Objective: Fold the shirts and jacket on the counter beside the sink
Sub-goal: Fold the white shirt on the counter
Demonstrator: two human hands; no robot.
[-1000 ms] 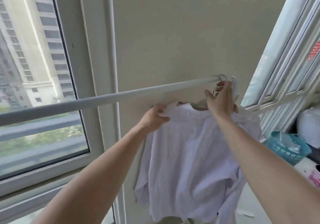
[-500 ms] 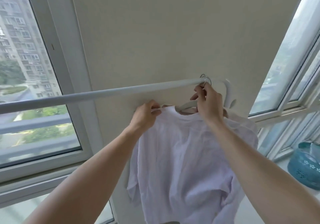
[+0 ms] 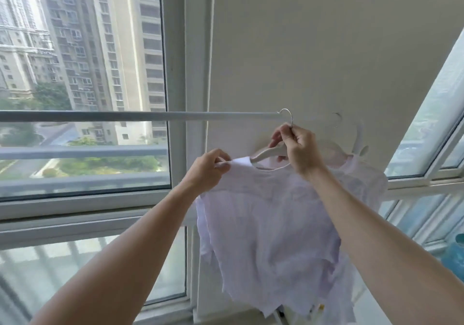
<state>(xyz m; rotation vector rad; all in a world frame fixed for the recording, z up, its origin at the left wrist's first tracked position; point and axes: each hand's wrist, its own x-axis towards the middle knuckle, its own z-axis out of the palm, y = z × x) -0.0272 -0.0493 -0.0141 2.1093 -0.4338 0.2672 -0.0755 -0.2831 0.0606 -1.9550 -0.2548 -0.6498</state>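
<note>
Both arms are up at the drying rail, which runs level across the window and on in front of the cream wall. The right hand has its fingers curled tight, thumb and fingertips pinching the neck of a pale plastic hanger just below its metal hook. The hook arcs up right at the rail (whether it rests on the bar or sits just off it, I cannot tell). The left hand is closed too, thumb pressed against curled fingers, gripping the neckline of the shirt at its left shoulder. That shirt is a pale lilac-white tee, hanging below both hands and in front of the wall, its hem ragged-looking low in the frame. The hanger's left arm shows bare between the 2 hands, with the collar edge sitting at its tip. Behind and to the right, a second hanger carries a second pale garment, partly hidden by the right forearm. At the far right edge, low down, a sliver of a teal basket peeks in beneath the angled window frames.
</note>
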